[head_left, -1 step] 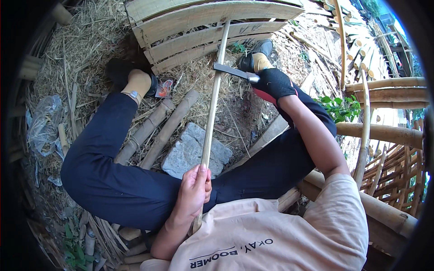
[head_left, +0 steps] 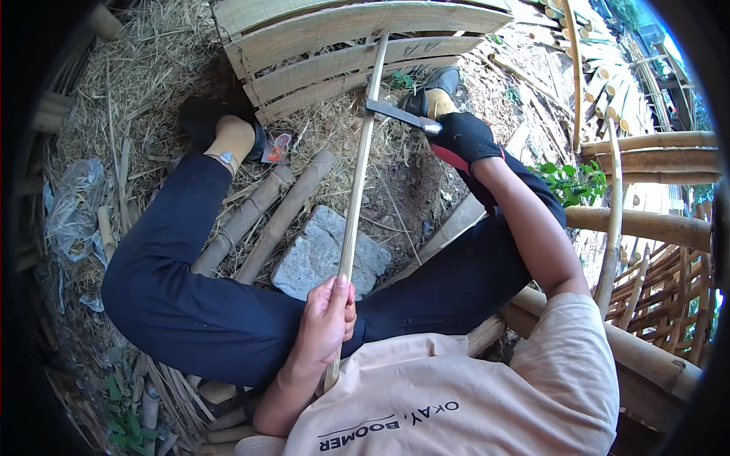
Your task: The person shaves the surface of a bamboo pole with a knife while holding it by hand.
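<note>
A long, pale bamboo strip (head_left: 358, 186) runs from my lap up to the slatted wooden crate (head_left: 319, 34), its far end lying against the slats. My bare left hand (head_left: 325, 318) is closed around the strip near its lower end, thumb on top. My right hand (head_left: 465, 139), in a black glove with a red palm side, grips a knife whose handle is mostly hidden. The knife's dark, flat blade (head_left: 399, 115) points left and its end part lies across the upper portion of the strip.
A rough grey stone block (head_left: 315, 254) sits between my legs, beside two bamboo poles (head_left: 285, 216). Crumpled clear plastic (head_left: 77, 209) lies on the straw at left. Cut bamboo (head_left: 608, 95) is stacked far right. A bamboo rail (head_left: 646, 226) and woven lattice (head_left: 661, 292) stand at right.
My right hand and the knife have shifted slightly to the right, with the blade a little farther up the strip. My left hand and the strip look unchanged.
</note>
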Action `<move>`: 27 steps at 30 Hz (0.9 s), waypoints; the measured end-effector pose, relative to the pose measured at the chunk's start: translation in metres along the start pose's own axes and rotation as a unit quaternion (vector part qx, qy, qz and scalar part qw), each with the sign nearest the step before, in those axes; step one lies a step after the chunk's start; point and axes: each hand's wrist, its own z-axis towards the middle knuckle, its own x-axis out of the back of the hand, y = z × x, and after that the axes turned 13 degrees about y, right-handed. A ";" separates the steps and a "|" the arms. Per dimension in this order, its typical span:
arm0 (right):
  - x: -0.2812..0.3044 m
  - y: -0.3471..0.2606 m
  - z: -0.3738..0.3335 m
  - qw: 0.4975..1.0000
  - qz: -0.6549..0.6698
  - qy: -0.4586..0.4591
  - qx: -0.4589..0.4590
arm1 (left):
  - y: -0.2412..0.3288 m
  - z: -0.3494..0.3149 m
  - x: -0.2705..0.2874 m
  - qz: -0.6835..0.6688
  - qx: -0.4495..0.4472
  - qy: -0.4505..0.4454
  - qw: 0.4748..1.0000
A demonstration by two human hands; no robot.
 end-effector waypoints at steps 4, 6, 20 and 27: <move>-0.002 0.002 -0.003 0.999 0.038 0.009 -0.007 | 0.005 -0.001 0.001 -0.016 0.012 -0.014 1.000; 0.003 -0.010 -0.019 0.993 0.103 0.016 0.053 | 0.006 0.000 0.000 -0.021 0.016 -0.020 0.999; 0.006 -0.047 -0.056 0.965 0.091 -0.127 0.213 | 0.003 0.004 -0.001 0.005 0.009 -0.008 1.000; 0.001 -0.024 -0.031 0.985 0.052 -0.077 0.143 | 0.007 0.000 -0.002 0.015 0.002 0.001 1.000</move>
